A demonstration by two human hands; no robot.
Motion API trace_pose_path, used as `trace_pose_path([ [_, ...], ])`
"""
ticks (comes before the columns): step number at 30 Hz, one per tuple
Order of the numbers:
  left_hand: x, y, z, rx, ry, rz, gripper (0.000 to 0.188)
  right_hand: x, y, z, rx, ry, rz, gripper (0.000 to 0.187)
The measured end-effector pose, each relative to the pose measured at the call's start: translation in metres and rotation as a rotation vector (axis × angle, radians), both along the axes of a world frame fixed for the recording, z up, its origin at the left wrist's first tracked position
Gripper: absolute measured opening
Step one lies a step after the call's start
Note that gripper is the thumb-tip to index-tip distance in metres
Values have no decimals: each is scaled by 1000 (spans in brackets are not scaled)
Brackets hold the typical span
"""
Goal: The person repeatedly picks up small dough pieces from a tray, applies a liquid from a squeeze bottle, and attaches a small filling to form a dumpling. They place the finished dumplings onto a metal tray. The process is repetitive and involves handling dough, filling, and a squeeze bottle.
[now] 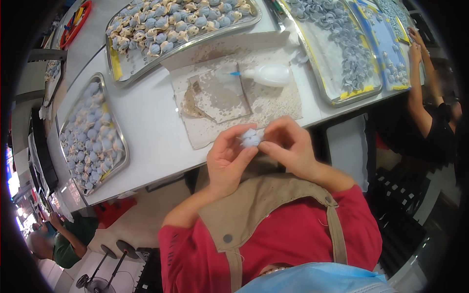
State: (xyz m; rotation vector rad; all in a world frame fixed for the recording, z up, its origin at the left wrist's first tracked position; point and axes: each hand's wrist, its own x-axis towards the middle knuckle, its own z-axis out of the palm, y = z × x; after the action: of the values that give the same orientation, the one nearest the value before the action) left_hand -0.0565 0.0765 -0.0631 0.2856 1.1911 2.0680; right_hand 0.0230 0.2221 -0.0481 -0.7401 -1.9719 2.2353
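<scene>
The left hand (227, 158) and the right hand (293, 149) meet over the near edge of the tabletop (146, 122), both closed at the fingertips on one small pale blue piece (250, 138). Each grip is a pinch: the thumb comes from below, the bent forefinger from above, with only the thickness of the piece between them. The left grip takes its left side, the right grip its right side, and the rounded blue middle shows between the two. How the remaining fingers curl behind cannot be told. The piece is in the air, just in front of the apron (259, 200) and near the close edge of the spotted cardboard (283, 110). On that cardboard a white bottle (271, 75) lies on its side, its blue tip (235, 73) pointing left. Beyond to the left, a large tray (131, 67) carries many blue and cream pieces; a smaller tray (126, 146) of similar ones stands at far left. To the right, a yellow-edged tray (325, 53) bears loose blue-grey petal shapes.
</scene>
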Motion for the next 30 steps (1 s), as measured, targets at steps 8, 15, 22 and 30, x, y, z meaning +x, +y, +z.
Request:
trace_pose_path([
  [8,-3,-7,0,-37,12,-9,43,-14,-4,-11,870,603,59,33],
  [15,0,-11,-5,-189,232,18,36,-18,1,8,1007,613,117,29],
  [22,-2,-8,-4,-124,258,31,34,-21,15,-3,712,580,189,36],
  [30,-5,-15,3,-56,77,-181,44,-22,21,0,101,244,443,53],
])
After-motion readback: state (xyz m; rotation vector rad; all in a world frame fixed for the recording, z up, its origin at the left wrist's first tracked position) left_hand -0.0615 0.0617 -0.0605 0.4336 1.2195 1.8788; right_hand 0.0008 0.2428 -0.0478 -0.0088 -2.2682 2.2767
